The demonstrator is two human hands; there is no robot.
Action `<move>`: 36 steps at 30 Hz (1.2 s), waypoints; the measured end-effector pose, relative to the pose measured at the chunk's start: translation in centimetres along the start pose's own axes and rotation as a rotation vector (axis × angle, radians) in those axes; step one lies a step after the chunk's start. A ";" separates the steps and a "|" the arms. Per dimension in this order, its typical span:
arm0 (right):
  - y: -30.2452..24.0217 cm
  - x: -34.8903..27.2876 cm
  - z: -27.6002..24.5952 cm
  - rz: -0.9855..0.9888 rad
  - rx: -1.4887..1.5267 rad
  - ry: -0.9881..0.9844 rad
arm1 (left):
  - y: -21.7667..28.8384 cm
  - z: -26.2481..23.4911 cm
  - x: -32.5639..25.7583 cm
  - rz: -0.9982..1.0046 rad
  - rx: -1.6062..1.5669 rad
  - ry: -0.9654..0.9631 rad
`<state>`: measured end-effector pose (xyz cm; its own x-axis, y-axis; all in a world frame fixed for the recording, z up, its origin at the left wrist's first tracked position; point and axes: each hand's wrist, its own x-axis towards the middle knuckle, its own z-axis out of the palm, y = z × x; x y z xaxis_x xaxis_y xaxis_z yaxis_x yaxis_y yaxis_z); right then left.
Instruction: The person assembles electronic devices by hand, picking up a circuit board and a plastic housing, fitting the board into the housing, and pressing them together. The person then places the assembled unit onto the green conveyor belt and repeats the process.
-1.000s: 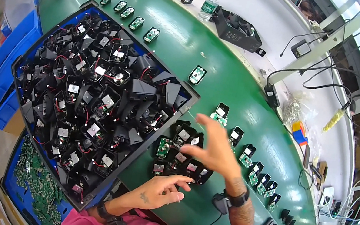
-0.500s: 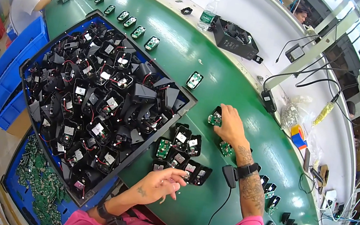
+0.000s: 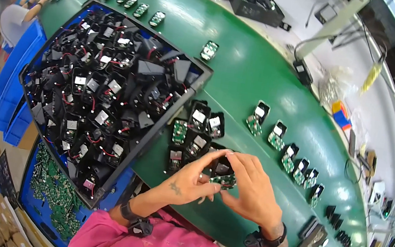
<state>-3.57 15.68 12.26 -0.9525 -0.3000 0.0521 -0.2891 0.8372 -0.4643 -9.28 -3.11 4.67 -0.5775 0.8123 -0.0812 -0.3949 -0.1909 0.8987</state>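
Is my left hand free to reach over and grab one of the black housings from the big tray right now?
Probably not yet. The left hand and right hand both pinch a small green circuit board. The tray lies close on the left with nothing in between, so reach looks fine once the board is released.

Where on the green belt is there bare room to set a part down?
Bare green belt lies between the black tray of black housings and the row of small green boards. It is crowded around both hands, among loose black housings.

Green conveyor belt (image 3: 249, 59) carries black tray (image 3: 154, 132) and scattered housings (image 3: 278, 135).
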 end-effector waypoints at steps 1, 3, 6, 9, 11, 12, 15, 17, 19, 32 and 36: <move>0.0 -0.5 0.4 0.028 0.024 0.040 | 0.3 0.2 0.2 -0.052 0.025 -0.002; 0.2 -1.8 1.0 0.072 0.073 0.089 | 0.2 0.7 0.2 -0.116 0.053 -0.015; -0.3 -3.6 1.8 0.157 0.145 0.311 | -0.3 1.2 0.3 -0.136 0.066 0.018; -1.0 -6.4 2.4 0.322 0.256 0.488 | 0.1 1.7 0.5 -0.120 0.034 0.038; -1.8 -7.3 4.0 0.440 0.499 0.542 | -0.6 2.7 0.5 -0.048 0.076 0.086; -2.3 -7.4 4.7 0.557 0.744 0.589 | -0.9 3.2 0.5 0.024 0.114 0.135; -3.3 -6.3 5.4 0.573 0.956 0.654 | -0.7 4.0 0.1 0.028 0.196 0.125; -2.9 -6.3 5.8 0.552 0.996 0.660 | -0.5 4.1 0.0 0.012 0.284 0.092; -2.6 -6.3 6.2 0.489 1.107 0.656 | -0.8 3.9 0.2 -0.001 0.302 0.084; -2.3 -6.7 2.1 0.305 0.296 0.480 | 1.7 5.1 -0.2 0.253 0.593 0.164; -2.0 -6.8 1.2 0.277 0.367 0.372 | 2.2 5.1 -0.4 0.233 0.617 0.112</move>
<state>3.60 15.45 11.78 -0.9764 0.1431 0.1616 -0.0364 0.6286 -0.7769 -6.28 -0.99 8.86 -0.6823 0.7194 0.1302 0.2109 0.0232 0.9772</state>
